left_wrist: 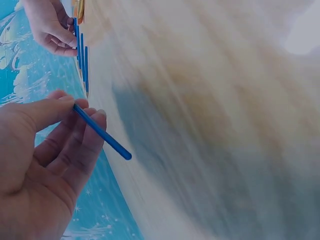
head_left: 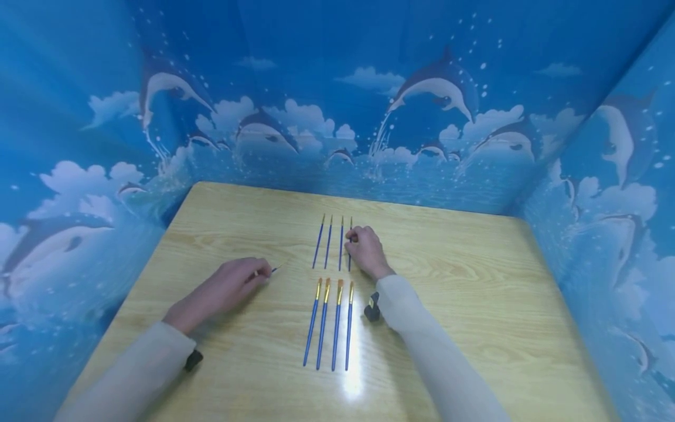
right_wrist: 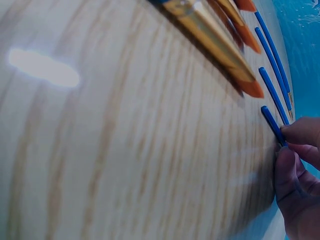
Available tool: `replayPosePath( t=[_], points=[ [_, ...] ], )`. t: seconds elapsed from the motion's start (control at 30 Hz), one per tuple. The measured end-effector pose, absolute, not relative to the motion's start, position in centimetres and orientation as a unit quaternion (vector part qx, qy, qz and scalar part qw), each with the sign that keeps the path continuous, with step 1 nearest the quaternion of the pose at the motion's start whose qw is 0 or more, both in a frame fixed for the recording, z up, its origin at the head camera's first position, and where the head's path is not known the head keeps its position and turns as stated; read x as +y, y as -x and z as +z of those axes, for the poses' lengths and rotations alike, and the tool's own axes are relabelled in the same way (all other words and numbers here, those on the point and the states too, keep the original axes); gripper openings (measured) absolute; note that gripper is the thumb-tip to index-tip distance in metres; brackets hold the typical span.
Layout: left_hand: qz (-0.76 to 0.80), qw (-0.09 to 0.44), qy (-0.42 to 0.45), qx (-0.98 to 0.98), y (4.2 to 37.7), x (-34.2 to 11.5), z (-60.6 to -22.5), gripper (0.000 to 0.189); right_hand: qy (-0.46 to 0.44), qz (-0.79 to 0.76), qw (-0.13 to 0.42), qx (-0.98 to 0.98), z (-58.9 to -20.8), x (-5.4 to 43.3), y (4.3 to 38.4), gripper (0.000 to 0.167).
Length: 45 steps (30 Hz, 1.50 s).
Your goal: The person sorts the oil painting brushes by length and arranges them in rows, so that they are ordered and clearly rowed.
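Observation:
My left hand [head_left: 232,284] pinches a thin paintbrush between thumb and fingers, left of the rows. The blue handle [left_wrist: 104,132] of that paintbrush sticks out of the grip in the left wrist view, and its fine tip points right in the head view. At the right end of the back row, thumb and fingertips of my right hand [head_left: 369,253] pinch another thin paintbrush [right_wrist: 271,121] by its blue handle, low over the wooden table. Beside it, three more fine paintbrushes [head_left: 328,243] lie side by side, tips away from me.
Nearer to me, several wider paintbrushes [head_left: 336,328] with orange bristles and gold ferrules form a front row on the wooden table [head_left: 464,281]. Blue dolphin-print curtains [head_left: 316,70] hang along the table's back and sides. A bright reflection shines near the front row.

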State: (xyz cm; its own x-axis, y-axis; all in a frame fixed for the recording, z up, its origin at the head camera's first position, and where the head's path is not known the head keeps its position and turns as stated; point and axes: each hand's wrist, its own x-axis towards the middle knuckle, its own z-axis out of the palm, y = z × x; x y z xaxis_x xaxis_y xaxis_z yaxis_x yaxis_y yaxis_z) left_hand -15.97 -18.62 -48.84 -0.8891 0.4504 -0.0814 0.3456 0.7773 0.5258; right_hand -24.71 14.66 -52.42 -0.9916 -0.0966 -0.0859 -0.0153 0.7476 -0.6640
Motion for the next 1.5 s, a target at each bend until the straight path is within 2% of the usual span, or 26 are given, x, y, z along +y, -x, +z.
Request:
replayPosePath(
  t=[0.13, 0.6, 1.0, 1.5],
  points=[
    [0.259, 0.095, -0.205, 0.939, 17.0, -17.8, -48.5, 0.014, 0.031, -0.354, 0.060, 0.933, -52.4, 14.7, 24.7, 0.031],
    [0.270, 0.120, -0.127, 0.947, 20.7, -15.2, -48.4, 0.034, 0.025, -0.366, 0.064, 0.928, -52.4, 14.8, 24.5, 0.031],
    [0.303, 0.101, -0.146, 0.936, 23.3, -13.1, -49.0, 0.036, 0.028, -0.365, 0.060, 0.929, -52.3, 14.7, 24.5, 0.029],
    [0.319, 0.095, -0.101, 0.938, 25.3, -9.9, -50.0, 0.033, 0.030, -0.363, 0.061, 0.929, -52.4, 14.8, 24.5, 0.030]
  ],
)
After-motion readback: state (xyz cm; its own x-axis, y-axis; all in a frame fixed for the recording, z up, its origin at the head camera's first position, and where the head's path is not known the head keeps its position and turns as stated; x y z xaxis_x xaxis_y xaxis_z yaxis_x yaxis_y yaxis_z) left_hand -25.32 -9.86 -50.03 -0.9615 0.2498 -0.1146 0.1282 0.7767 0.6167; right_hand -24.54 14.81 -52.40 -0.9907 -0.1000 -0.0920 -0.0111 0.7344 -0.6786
